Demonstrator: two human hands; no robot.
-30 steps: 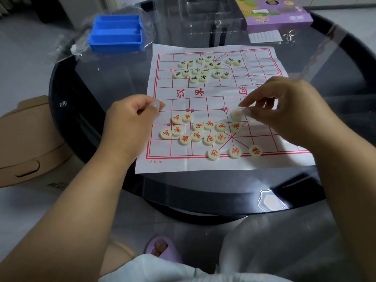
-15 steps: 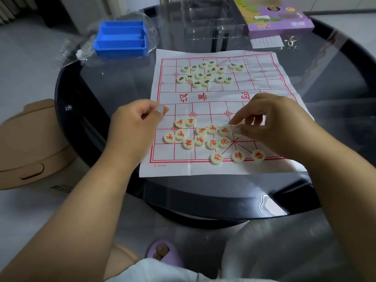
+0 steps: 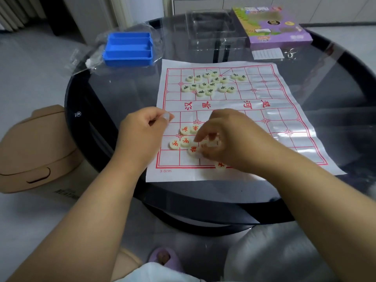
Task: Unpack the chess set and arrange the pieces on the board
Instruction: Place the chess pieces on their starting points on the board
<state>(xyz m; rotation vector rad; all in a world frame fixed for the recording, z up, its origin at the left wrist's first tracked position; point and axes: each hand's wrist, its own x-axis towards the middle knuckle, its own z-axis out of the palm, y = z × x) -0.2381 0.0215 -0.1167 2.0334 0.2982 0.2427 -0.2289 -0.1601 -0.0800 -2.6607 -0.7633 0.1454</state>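
A white paper board with a red grid lies on the round glass table. Several pale discs with dark characters are bunched at its far left. Several discs with red characters are bunched at its near left. My left hand has curled fingers and pinches the board's left edge. My right hand reaches down into the red bunch, its blurred fingertips closing on one pale disc and hiding others. One red disc shows just under that hand on the near line.
A blue divided tray sits on a clear plastic bag at the far left. A clear plastic lid, a purple box and a white slip lie behind the board. A cardboard box stands on the floor left.
My right hand has moved left and down from the board's middle into the red bunch. My left hand has stayed at the board's edge. The view has shifted slightly.
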